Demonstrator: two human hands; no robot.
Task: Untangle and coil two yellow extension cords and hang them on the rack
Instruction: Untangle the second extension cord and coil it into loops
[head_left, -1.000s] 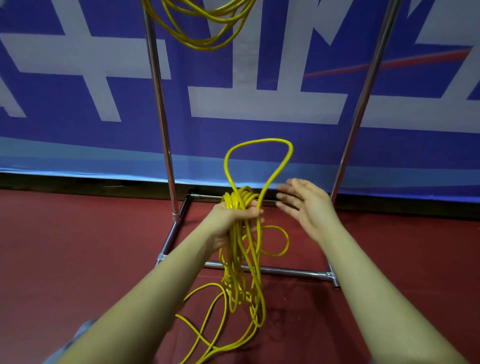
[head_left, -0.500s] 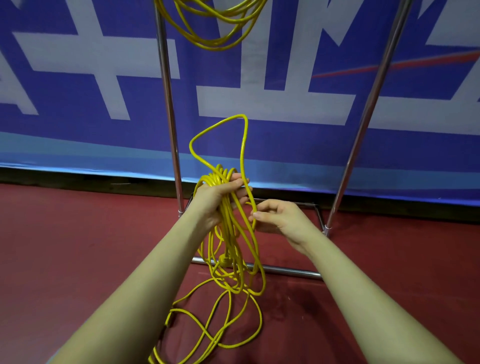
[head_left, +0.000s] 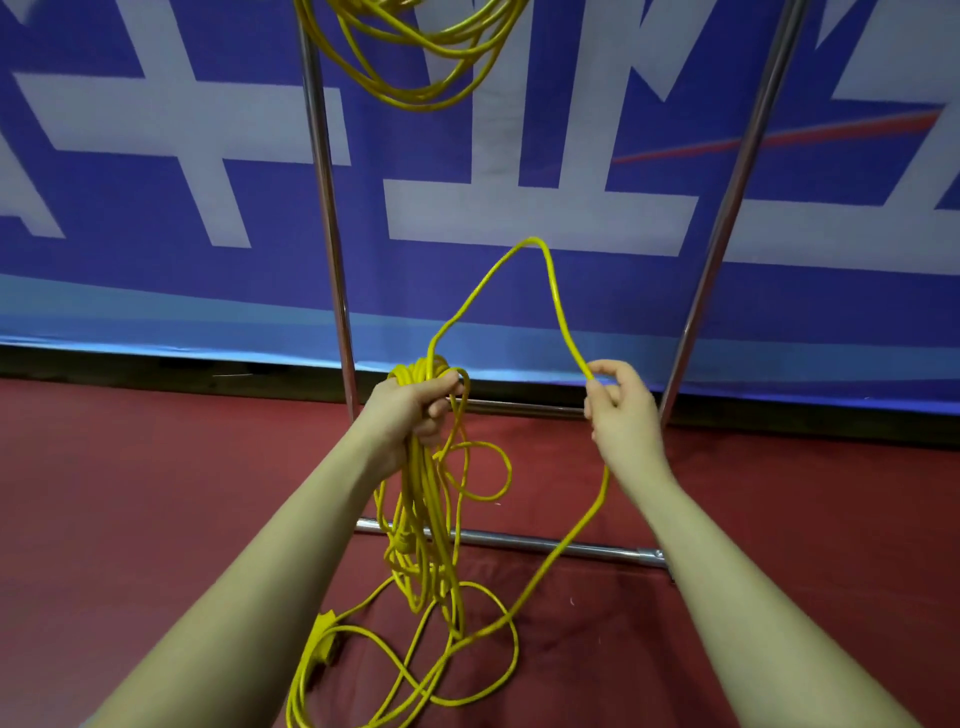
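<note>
Yellow cord (head_left: 423, 499) hangs bunched from your left hand (head_left: 415, 408), whose grip is curled round the top of the gathered loops. One strand arches up from that bundle and comes down to your right hand (head_left: 621, 410), pinched between thumb and fingers. Slack trails below onto the red floor (head_left: 156, 493). Overhead, a second coil (head_left: 415, 57) hangs between the uprights of the metal rack (head_left: 332, 260).

Yellow cord (head_left: 558, 304); blue-white banner (head_left: 156, 208); red floor (head_left: 156, 493).
</note>
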